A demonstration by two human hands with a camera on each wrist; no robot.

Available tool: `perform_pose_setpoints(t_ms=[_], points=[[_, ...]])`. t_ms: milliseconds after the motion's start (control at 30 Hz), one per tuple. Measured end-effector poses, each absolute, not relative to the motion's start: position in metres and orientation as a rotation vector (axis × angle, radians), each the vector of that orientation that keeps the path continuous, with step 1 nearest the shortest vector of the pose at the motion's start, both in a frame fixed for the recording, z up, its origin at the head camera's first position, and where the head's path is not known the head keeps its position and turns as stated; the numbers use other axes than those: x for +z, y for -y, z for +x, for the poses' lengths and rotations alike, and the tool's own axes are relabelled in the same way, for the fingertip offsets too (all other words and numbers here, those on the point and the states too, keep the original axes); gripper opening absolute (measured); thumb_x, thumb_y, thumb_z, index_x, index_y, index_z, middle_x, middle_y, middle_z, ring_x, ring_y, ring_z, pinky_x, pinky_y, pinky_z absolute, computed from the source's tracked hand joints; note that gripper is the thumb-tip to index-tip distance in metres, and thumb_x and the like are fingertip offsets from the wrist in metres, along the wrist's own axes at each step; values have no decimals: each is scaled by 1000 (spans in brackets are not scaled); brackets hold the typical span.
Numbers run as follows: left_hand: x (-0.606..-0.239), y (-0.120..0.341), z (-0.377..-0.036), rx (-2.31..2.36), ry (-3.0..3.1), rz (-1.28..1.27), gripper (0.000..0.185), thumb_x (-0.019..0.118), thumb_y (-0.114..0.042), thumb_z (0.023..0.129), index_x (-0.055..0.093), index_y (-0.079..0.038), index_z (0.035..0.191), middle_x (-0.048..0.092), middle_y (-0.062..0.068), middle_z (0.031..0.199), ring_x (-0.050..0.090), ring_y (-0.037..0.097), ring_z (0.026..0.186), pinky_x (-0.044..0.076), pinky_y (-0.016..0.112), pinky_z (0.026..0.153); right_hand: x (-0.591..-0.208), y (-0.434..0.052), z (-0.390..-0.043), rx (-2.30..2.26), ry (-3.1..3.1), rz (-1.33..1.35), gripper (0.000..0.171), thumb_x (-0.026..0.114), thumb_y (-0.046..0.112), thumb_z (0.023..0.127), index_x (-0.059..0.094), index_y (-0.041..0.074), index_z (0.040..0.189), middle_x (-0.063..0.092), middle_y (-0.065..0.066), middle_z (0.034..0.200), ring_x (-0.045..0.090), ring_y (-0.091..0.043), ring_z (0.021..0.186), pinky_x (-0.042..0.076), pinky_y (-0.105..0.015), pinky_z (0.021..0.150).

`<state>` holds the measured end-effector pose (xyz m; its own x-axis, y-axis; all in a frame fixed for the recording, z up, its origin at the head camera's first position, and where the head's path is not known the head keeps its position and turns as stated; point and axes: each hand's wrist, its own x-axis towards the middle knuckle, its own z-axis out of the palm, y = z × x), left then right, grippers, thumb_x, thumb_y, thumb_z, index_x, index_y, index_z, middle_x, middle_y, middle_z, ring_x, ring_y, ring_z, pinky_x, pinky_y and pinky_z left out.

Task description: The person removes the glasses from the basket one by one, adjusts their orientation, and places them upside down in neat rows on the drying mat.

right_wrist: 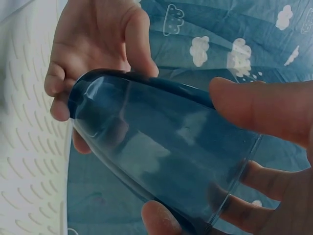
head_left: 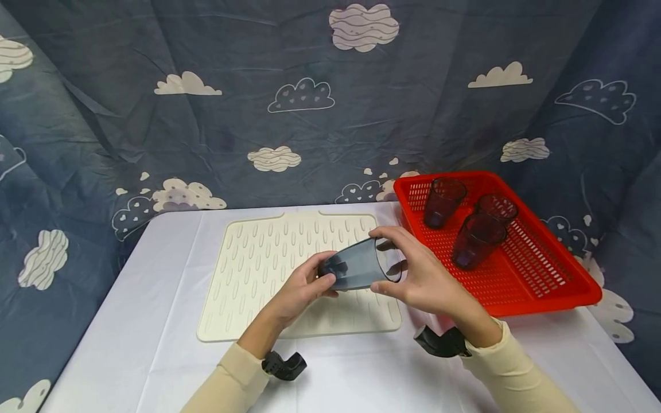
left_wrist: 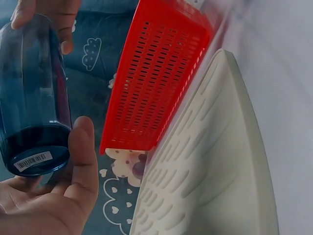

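Fingers of both hands held a translucent blue-grey plastic tumbler (head_left: 360,265) sideways above the cream ribbed silicone drying mat (head_left: 258,269): left hand (head_left: 301,288) gripped its base, right hand (head_left: 420,275) its rim. Nearby, a red perforated plastic tray (head_left: 542,275) carried 3 dark tumblers (head_left: 477,238).

Item count on the table, one moment, head view.
Four tinted tumblers in all: one blue tumbler (head_left: 358,265) held between two hands, left hand (head_left: 302,289) and right hand (head_left: 420,275); three dark tumblers (head_left: 443,201) (head_left: 497,206) (head_left: 476,240) inside one red basket (head_left: 542,275). One cream drying mat (head_left: 258,269). One white table (head_left: 144,344).
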<state>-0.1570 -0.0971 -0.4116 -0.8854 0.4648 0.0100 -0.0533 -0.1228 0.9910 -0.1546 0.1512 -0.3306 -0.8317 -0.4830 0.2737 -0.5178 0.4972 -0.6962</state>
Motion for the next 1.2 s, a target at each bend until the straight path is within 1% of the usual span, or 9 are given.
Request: perform_pose_setpoints(t_ms=[167, 233, 400, 500, 600, 700, 933, 1033, 1200], points=[[-409, 100, -155, 2052, -1863, 446, 66, 69, -9, 90, 38, -7, 149, 44, 18, 143, 58, 12, 102, 54, 24, 80, -331, -151, -154, 1309, 2691, 878, 84, 86, 6, 69, 45, 18, 141, 53, -7, 132, 59, -28, 112, 62, -35, 79], [-408, 101, -155, 2048, -1883, 432, 68, 71, -6, 88, 40, -9, 148, 44, 17, 143, 58, 12, 99, 53, 21, 77, -332, -151, -154, 1326, 2689, 883, 84, 86, 5, 70, 44, 19, 142, 53, -7, 133, 59, -28, 112, 62, -36, 80], [-406, 102, -153, 2036, -1918, 418, 72, 74, -4, 85, 40, -10, 148, 43, 16, 146, 55, 13, 110, 51, 18, 85, -333, -152, -154, 1365, 2679, 907, 83, 85, 6, 71, 43, 19, 142, 53, -7, 131, 59, -27, 110, 61, -34, 82], [-402, 104, -152, 2023, -1947, 414, 72, 76, -6, 85, 40, -11, 148, 43, 15, 147, 53, 13, 117, 51, 17, 92, -333, -152, -155, 1367, 2675, 912, 84, 85, 8, 71, 42, 18, 142, 53, -8, 131, 59, -28, 110, 61, -36, 83], [-400, 106, -153, 2013, -1971, 405, 71, 77, -9, 85, 41, -13, 147, 45, 14, 147, 53, 14, 118, 51, 18, 92, -333, -151, -157, 1385, 2667, 922, 84, 85, 8, 71, 42, 18, 143, 53, -8, 132, 60, -29, 111, 61, -39, 84], [-399, 110, -154, 2011, -1999, 407, 71, 78, -11, 84, 43, -13, 145, 46, 14, 146, 54, 14, 117, 51, 19, 92, -333, -150, -159, 1407, 2660, 941, 83, 85, 9, 72, 42, 18, 143, 53, -8, 132, 61, -29, 111, 62, -39, 84], [-397, 116, -154, 2046, -2017, 421, 74, 83, -19, 81, 45, -12, 144, 48, 15, 145, 55, 13, 117, 53, 18, 90, -334, -148, -161, 1457, 2624, 997, 82, 85, 9, 74, 41, 16, 142, 53, -8, 133, 62, -29, 111, 61, -34, 85], [-392, 118, -153, 2006, -2054, 420, 73, 83, -19, 81, 45, -13, 144, 49, 15, 143, 56, 15, 116, 53, 20, 90, -335, -148, -161, 1464, 2611, 1011, 81, 85, 9, 75, 41, 13, 142, 53, -8, 133, 61, -29, 112, 59, -31, 85], [-374, 124, -152, 1857, -2206, 459, 69, 80, -21, 84, 46, -16, 143, 53, 13, 139, 60, 19, 111, 53, 23, 90, -339, -149, -160, 1507, 2606, 974, 81, 84, 9, 74, 40, 13, 143, 52, -8, 134, 60, -29, 112, 58, -29, 84]])
